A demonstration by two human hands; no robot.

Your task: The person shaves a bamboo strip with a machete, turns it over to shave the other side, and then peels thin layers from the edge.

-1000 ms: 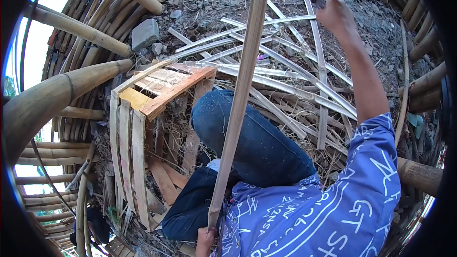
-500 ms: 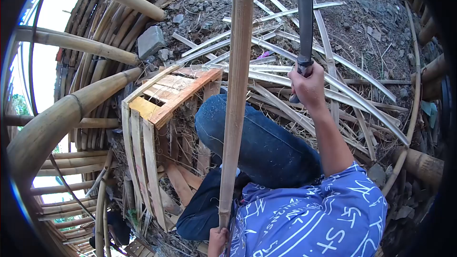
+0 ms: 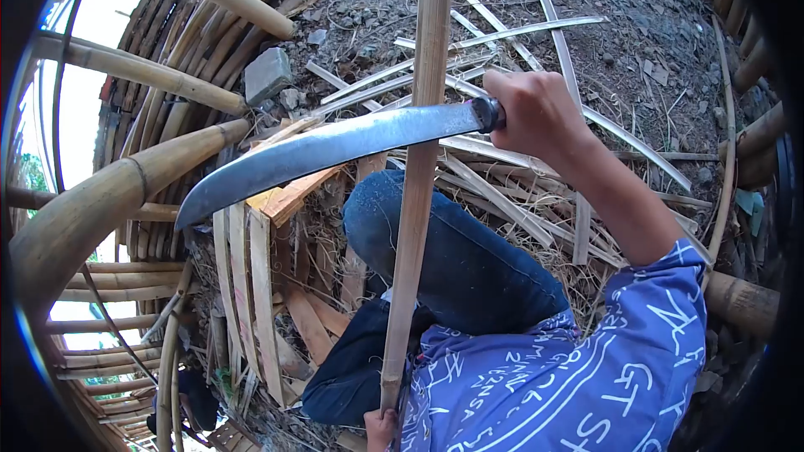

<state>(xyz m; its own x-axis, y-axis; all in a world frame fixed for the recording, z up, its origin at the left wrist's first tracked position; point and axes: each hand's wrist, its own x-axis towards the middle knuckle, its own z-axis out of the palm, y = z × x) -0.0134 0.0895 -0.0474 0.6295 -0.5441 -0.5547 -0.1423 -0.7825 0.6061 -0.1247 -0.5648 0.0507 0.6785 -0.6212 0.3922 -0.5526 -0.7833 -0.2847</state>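
Note:
My right hand [image 3: 536, 113] is wrapped round the dark handle of a machete [image 3: 335, 146]. Its broad, curved blade points left and crosses in front of a long bamboo strip [image 3: 410, 243]. My left hand [image 3: 381, 428], low in the view, grips the bottom end of that strip, which stands nearly upright before my body. The strip's cut top end rises above the blade. Behind the blade is a low wooden crate-like stand [image 3: 261, 243], partly hidden. My bent knee in jeans [image 3: 452, 259] lies just behind the strip.
Split bamboo strips [image 3: 536, 33] and shavings litter the ground ahead and to the right. A grey block [image 3: 268, 75] lies near the bamboo poles [image 3: 126, 192] at left. Another thick bamboo pole [image 3: 741, 297] is at right.
The machete has swung from upright to lying across the bamboo strip, blade to the left. My right hand rose slightly. The strip's top end has dropped lower into view.

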